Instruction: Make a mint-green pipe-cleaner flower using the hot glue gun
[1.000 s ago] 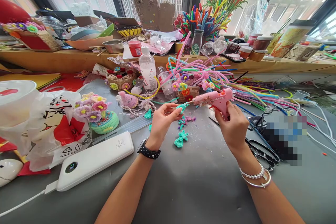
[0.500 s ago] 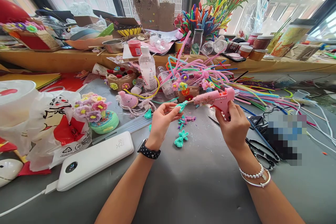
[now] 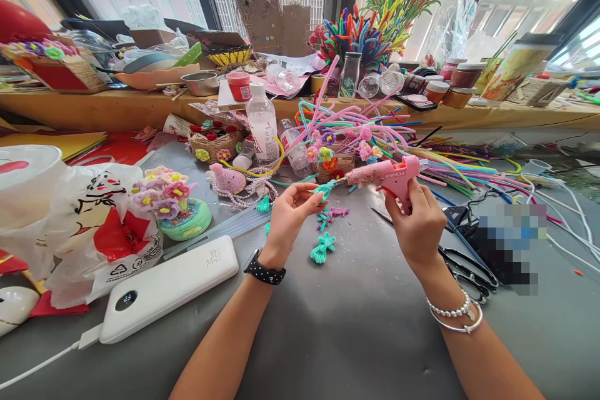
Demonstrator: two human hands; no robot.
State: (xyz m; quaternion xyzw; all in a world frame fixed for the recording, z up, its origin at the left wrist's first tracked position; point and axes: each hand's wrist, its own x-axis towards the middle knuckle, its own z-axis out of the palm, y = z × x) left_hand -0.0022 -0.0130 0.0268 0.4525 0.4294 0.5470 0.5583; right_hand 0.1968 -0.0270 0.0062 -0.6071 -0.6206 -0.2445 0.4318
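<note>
A small turquoise pipe-cleaner piece (image 3: 325,190) is pinched between the thumb and fingers of my left hand (image 3: 294,209). My right hand (image 3: 417,225) grips the handle of a pink glue gun (image 3: 398,177), its nozzle pointing left at the turquoise piece. Whether the tip touches it I cannot tell. Below them on the grey table (image 3: 323,331) lies a turquoise fuzzy flower (image 3: 323,248). Purple and teal fuzzy scraps (image 3: 332,217) sit just behind it.
A white power bank (image 3: 171,287) and a green pot of crocheted flowers (image 3: 187,219) stand left. Scissors (image 3: 469,275) lie by my right wrist. Behind are a plastic bottle (image 3: 262,125), a pile of pipe cleaners (image 3: 450,165) and a dark, partly blurred-out object (image 3: 504,256) at right.
Almost nothing differs. Both hands keep the same hold and place, with the glue gun's nozzle still at the turquoise piece; the view has shifted very slightly.
</note>
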